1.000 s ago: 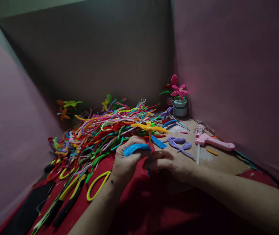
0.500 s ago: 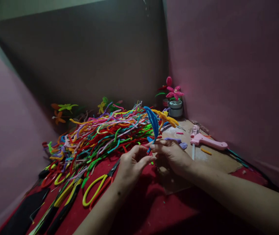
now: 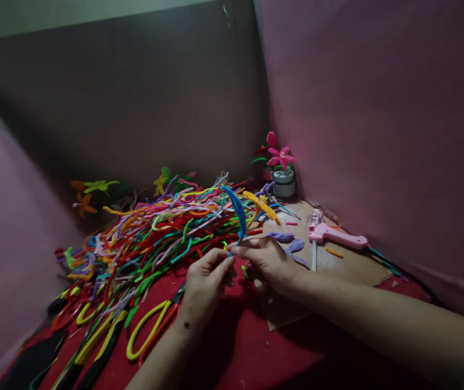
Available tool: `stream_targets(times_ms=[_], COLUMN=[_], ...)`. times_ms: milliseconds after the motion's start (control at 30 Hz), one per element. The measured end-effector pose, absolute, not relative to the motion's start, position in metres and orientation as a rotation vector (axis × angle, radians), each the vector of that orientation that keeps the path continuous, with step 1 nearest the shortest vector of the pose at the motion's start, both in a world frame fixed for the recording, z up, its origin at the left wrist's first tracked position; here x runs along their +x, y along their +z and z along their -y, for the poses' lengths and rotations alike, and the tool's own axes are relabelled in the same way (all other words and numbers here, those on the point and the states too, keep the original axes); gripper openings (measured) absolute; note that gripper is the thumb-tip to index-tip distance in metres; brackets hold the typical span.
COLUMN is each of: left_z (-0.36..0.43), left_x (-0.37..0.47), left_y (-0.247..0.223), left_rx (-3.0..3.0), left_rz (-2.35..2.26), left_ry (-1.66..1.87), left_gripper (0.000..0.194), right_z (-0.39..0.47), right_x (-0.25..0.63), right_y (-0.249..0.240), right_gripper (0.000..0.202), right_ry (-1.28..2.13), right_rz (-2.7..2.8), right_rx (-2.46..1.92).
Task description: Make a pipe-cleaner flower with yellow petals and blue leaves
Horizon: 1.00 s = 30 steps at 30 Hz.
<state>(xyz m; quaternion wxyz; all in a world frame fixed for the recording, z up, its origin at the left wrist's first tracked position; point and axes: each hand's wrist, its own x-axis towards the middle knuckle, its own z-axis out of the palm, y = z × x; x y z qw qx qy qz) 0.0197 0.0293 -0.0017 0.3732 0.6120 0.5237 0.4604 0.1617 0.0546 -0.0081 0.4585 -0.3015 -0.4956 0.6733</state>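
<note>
While both hands, left hand (image 3: 206,276) and right hand (image 3: 265,259), pinch blue pipe-cleaner petal (image 3: 237,212), pipe-cleaner pile (image 3: 154,233) crowds left.

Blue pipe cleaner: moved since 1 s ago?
Yes. The blue pipe cleaner lay flat across the left hand; now it stands up, its tip level with the pile of pipe cleaners.

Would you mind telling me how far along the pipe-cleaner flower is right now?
Done: a pink flower stands finished in the corner. In hand: both hands, left hand and right hand, pinch the base of a blue petal joined to yellow petals. Left: purple petals lie loose beside the glue gun.
</note>
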Motion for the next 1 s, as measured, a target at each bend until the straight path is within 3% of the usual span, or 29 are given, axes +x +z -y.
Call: stream_targets(times_ms=[333,467,767,1000], left_z=[-0.030,-0.031,-0.027,-0.029], left_x=[0.021,0.021,0.020,0.017], left_y=[0.005,0.003,0.004,0.004], left_rx=[1.066,1.018,0.933,0.883], left_rz=[-1.104,-1.051,-0.879,-0.815], left_ry=[1.127,1.086,0.940,0.903], left_gripper=[0.023,0.026,0.018,0.020], right_z=[-0.063,-0.067,-0.072,-0.070], right_x=[0.166,0.171,0.176,0.176], right_y=[-0.007,-0.007,-0.015,-0.016], right_gripper=[0.037,0.031,0.018,0.025], right_ry=[1.667,1.594,1.670,1.673], right_rz=[1.358,1.469,1.447,1.384], right_rx=[-0.555,-0.559,-0.636,-0.620])
